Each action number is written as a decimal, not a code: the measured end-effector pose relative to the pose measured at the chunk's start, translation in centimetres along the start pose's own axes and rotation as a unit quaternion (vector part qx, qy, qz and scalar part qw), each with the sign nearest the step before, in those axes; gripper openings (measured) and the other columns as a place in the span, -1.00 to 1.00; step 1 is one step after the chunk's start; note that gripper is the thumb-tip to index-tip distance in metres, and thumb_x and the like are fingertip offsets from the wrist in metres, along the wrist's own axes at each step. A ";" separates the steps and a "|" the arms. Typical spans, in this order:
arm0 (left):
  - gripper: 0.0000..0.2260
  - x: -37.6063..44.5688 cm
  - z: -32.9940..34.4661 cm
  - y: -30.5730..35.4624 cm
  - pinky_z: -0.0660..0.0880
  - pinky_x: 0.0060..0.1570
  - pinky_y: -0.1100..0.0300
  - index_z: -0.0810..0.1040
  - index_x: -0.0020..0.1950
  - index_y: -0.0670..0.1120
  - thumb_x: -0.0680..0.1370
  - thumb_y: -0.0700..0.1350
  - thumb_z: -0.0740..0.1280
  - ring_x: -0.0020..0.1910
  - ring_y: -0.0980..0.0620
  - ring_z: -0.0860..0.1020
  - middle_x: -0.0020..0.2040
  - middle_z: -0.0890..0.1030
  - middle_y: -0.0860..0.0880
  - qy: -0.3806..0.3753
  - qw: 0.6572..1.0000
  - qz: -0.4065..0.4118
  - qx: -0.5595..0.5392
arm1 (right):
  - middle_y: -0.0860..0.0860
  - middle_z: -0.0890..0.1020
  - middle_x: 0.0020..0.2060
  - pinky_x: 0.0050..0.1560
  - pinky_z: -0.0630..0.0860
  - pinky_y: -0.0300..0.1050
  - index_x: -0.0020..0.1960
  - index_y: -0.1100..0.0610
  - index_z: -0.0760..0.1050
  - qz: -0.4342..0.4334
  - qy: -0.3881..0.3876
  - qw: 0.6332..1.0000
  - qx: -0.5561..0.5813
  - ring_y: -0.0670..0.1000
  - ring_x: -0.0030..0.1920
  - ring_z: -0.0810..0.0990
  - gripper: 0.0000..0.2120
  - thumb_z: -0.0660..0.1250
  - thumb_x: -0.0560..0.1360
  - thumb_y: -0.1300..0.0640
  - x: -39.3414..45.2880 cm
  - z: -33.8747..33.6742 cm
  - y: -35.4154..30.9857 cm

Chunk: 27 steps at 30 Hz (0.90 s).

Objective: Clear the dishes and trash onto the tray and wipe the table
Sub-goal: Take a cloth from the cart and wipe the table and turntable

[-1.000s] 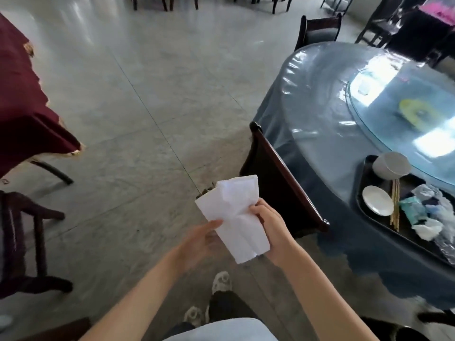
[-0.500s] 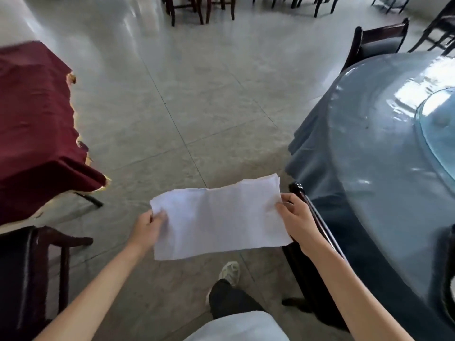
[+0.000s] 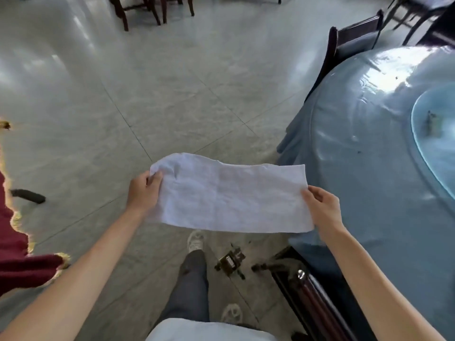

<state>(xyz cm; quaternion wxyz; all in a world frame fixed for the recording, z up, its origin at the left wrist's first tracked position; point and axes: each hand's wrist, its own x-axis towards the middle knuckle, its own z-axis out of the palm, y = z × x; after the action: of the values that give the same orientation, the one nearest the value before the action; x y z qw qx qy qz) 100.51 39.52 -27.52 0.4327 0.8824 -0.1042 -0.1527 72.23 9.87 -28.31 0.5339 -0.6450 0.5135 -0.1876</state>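
Two hands gripping white cloth (image 3: 229,195), no legible writing

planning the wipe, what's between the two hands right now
In the head view, only the white cloth spans from the left hand to the right hand, each gripping an end.

We hold the cloth (image 3: 231,195) spread between our left hand (image 3: 144,190) and right hand (image 3: 322,210), the table (image 3: 364,183) just right of our right-hand grip, a chair (image 3: 315,291) below it.

The cloth (image 3: 231,195) is white. The table (image 3: 364,148) is shiny blue. The floor (image 3: 147,82) is grey, with thin lines.
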 end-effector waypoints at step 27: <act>-0.72 19.6 36.2 25.1 0.34 -0.31 0.20 0.55 -0.17 -0.25 0.63 -0.08 0.32 -0.34 0.11 0.40 -0.33 0.47 -0.01 -0.500 0.849 0.168 0.024 | -0.01 0.68 -0.09 0.14 0.61 0.19 0.10 0.01 0.64 0.250 0.419 0.872 -0.032 0.16 0.02 0.67 -0.87 0.37 0.59 0.06 15.2 -17.8 5.3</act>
<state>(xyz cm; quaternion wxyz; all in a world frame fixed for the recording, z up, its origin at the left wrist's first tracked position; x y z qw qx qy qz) 104.43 -8.30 -32.07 0.3197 0.6658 -0.4568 -0.4958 61.84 -11.51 -31.21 0.2767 -0.3721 0.8392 -0.2841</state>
